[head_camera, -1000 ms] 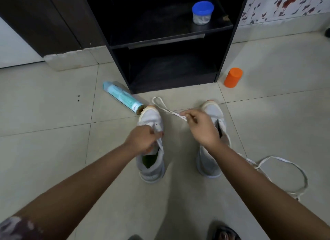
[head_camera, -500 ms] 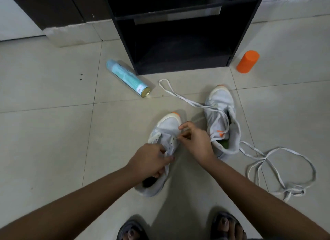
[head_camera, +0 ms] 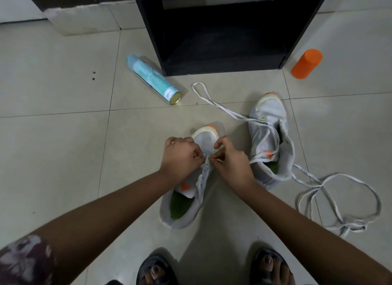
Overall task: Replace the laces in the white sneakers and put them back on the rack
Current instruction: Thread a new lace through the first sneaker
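We're looking down at two white sneakers on the floor, both w/ soft fabric uppers, orange tabs and cream rubber toe caps. The near sneaker (head_camera: 191, 202) is sitting toe-away between the hands, its row of eyelets showing. The left hand (head_camera: 180, 155) is curling its fingers tight on the eyelet flap near the toe. The right hand (head_camera: 231, 159) is pinching thumb and fingertips together on a flat white lace (head_camera: 222, 108) at that same eyelet row. We can't tell if the tip is going through a hole, too small. The far sneaker (head_camera: 269, 136) is lying just right of the right hand, w/ the lace draping across it and looping out twd the rack (head_camera: 148, 30). More flat lace is trailing in loose loops (head_camera: 339, 200) on the right.

The floor (head_camera: 53, 146) is glossy pale square tile w/ thin grout lines. The rack is a boxy black unit straight ahead, and its bottom compartment is reading dark inside.

Both sneakers are gaping open, showing green insoles. A pale blue spray can (head_camera: 152, 79), smooth cyl. w/ a gold base, is lying on its side left of the rack. An orange cylinder (head_camera: 307, 63) is standing right of it. Two dark sandals (head_camera: 157, 272) are showing at the bottom edge.
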`<state>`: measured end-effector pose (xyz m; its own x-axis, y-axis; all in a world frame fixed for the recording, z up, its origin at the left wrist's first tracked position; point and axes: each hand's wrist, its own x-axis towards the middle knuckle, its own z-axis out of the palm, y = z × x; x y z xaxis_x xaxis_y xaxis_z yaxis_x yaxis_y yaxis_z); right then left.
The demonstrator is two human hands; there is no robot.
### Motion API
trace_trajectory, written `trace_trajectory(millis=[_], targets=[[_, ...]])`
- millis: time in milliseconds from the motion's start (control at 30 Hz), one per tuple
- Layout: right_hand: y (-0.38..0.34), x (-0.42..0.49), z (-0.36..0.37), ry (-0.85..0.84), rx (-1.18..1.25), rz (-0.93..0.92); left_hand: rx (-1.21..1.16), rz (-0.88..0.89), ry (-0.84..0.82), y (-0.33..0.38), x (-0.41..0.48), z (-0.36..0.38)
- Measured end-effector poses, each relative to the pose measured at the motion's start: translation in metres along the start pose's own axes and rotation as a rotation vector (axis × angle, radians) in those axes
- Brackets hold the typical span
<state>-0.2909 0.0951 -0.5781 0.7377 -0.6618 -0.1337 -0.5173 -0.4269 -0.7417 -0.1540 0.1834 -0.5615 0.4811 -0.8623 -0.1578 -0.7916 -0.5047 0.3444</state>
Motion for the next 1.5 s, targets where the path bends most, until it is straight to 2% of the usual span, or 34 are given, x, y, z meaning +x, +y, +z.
trace_trajectory(millis=[100, 167, 267, 333, 400, 467, 567, 633, 700, 833, 933, 1033, 1167, 1267, 1333, 1400, 1500], targets=[[0.003, -0.002, 0.007, 0.037, 0.132, 0.085, -0.098, 0.028, 0.039, -0.003, -0.003, 0.008], [0.006, -0.007, 0.015, 0.100, 0.243, 0.161, -0.053, 0.042, 0.043, -0.003, -0.006, 0.014], [0.011, -0.011, 0.022, 0.160, 0.282, 0.206, 0.020, 0.102, 0.048, -0.003, -0.006, 0.021], [0.011, -0.008, 0.018, 0.194, 0.248, 0.139, -0.003, 0.158, 0.067, -0.004, -0.004, 0.021], [0.006, 0.002, 0.011, 0.230, 0.202, -0.007, -0.029, 0.201, 0.083, -0.005, -0.002, 0.019], [0.001, 0.016, 0.008, 0.150, 0.184, -0.104, 0.003, 0.186, 0.072, -0.004, -0.001, 0.014], [0.004, 0.036, 0.012, -0.039, 0.104, -0.096, 0.121, 0.090, 0.052, -0.004, -0.008, 0.004], [0.011, 0.043, 0.012, -0.061, 0.126, -0.037, 0.114, 0.057, 0.030, -0.009, -0.018, -0.001], [0.014, 0.044, 0.011, -0.047, 0.124, -0.009, 0.004, 0.006, 0.034, -0.020, -0.031, -0.004], [0.005, 0.045, 0.009, -0.049, -0.059, 0.026, -0.169, -0.090, 0.029, -0.029, -0.055, -0.003], [-0.009, 0.050, 0.001, -0.134, -0.049, -0.115, -0.288, -0.259, -0.014, -0.029, -0.050, -0.004], [-0.028, 0.061, 0.006, -0.260, -0.110, -0.283, -0.330, -0.399, -0.156, -0.032, -0.033, -0.012], [-0.039, 0.073, 0.023, -0.416, -0.415, -0.492, -0.199, -0.386, -0.197, -0.030, -0.024, -0.020], [-0.045, 0.077, 0.023, -0.498, -0.659, -0.648, -0.200, -0.381, -0.157, -0.031, -0.024, -0.020], [-0.052, 0.079, 0.021, -0.574, -0.729, -0.719, -0.236, -0.372, -0.128, -0.032, -0.025, -0.022], [-0.057, 0.083, 0.020, -0.632, -0.734, -0.741, -0.266, -0.352, -0.093, -0.031, -0.027, -0.023], [-0.062, 0.088, 0.020, -0.664, -0.701, -0.630, -0.252, -0.307, -0.050, -0.030, -0.032, -0.022]])
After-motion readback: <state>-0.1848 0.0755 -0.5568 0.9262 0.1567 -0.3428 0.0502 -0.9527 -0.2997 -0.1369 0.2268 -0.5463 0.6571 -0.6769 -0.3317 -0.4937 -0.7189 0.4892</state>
